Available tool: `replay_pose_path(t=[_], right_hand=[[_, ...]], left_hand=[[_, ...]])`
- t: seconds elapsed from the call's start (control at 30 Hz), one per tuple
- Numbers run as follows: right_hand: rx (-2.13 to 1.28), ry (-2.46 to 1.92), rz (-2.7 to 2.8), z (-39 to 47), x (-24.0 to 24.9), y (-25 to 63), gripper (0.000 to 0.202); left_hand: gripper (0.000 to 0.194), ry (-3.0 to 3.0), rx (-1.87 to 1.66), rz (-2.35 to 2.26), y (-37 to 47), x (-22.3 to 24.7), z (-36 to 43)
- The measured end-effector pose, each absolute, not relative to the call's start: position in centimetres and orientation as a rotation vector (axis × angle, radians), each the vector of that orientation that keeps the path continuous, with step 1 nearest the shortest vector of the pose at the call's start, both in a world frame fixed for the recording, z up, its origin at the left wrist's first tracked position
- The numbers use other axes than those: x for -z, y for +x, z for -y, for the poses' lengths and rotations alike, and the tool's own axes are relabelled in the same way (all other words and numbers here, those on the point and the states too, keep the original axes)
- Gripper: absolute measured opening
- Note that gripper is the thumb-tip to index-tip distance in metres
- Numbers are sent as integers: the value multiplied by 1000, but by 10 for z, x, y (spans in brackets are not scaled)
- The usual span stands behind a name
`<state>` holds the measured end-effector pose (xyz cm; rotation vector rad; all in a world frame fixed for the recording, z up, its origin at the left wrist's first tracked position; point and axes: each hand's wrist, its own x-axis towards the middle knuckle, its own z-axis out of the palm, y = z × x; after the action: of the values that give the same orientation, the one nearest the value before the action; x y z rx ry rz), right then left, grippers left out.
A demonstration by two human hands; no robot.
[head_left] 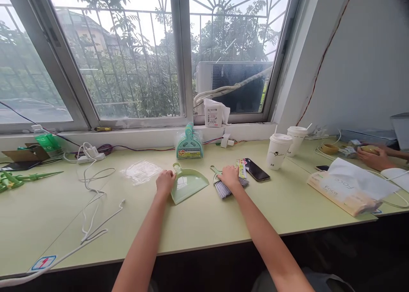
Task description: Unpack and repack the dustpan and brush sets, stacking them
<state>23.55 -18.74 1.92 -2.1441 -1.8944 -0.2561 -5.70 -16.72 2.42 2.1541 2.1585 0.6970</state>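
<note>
A light green dustpan point(188, 184) lies on the table in front of me, its looped handle pointing to the window. My left hand point(165, 182) is closed at the dustpan's left edge, near the handle. To the right lies a small hand brush point(223, 190) with a green handle and grey-white bristles. My right hand point(230, 176) is closed over the brush's body, hiding part of it. A printed card label point(242, 168) and a dark phone point(257, 169) are just beyond that hand. Left of the dustpan is a crumpled clear plastic wrapper point(140, 172).
Packaged dustpan-and-brush sets point(189, 144) stand by the sill. White cups point(278, 152) and a tissue pack point(345, 190) are at right, near another person's hands point(377, 156). White cables point(92, 194) and green plastic pieces point(19, 179) lie at left.
</note>
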Motion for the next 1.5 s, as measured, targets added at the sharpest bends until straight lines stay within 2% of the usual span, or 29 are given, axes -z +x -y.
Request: replay_pose_path(t=[0.2, 0.37, 0.43, 0.5, 0.6, 0.73, 0.93, 1.1, 1.23, 1.5], right_hand=[[166, -2038, 1734, 186, -20, 234, 25], [-3, -1728, 1931, 187, -13, 213, 22], [-110, -1649, 2039, 189, -12, 206, 21], [-189, -1597, 2072, 191, -13, 203, 23], [-271, -1521, 2119, 191, -15, 205, 26], [-275, -1506, 2140, 189, -14, 209, 27], [-301, -1368, 2126, 186, -12, 206, 24], [-355, -1294, 2115, 179, -9, 211, 22], [-392, -1319, 2117, 178, -7, 212, 22], [-210, -1538, 2215, 190, -19, 206, 15]], left_hand=[[28, 2063, -799, -2119, -54, -20, 165], [47, 2325, -762, -1277, -17, -17, 175], [50, 2434, -758, -1110, -4, -17, 181], [47, 2524, -805, -1155, 1, -19, 187], [28, 2681, -986, -1315, -7, -22, 187], [48, 2820, -922, -1375, -21, -19, 179], [45, 3021, -852, -1152, -16, -17, 182], [32, 3099, -722, -1047, -11, -21, 190], [32, 3024, -729, -1118, -7, -17, 189], [40, 2984, -566, -1218, 0, -11, 187]])
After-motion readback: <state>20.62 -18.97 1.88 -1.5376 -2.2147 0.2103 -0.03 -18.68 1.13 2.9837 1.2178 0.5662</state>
